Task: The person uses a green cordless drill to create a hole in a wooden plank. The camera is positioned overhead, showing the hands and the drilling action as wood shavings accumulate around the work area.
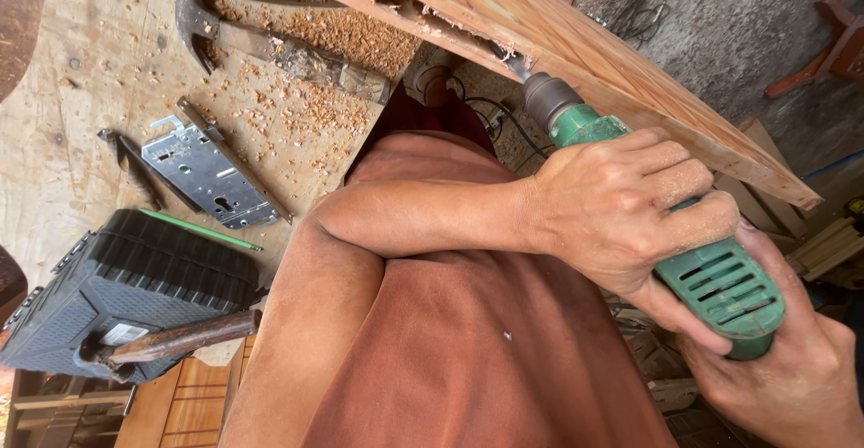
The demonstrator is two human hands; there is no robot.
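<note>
Green electric drill (pixel 684 232), at centre right, is being gripped by both the left hand (pixel 621 205) and right hand (pixel 792 367), boring the lock mortise in the wooden door edge (pixel 558 34); steady, straight pressure seems called for next.

Hammer (pixel 200 18), metal lock case (pixel 209 176), black tool case (pixel 135 291) on shaving-strewn workbench (pixel 72 106).

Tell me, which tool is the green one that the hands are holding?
The electric drill. The left hand and right hand grip its green body, while the hammer lies untouched on the workbench.
</note>
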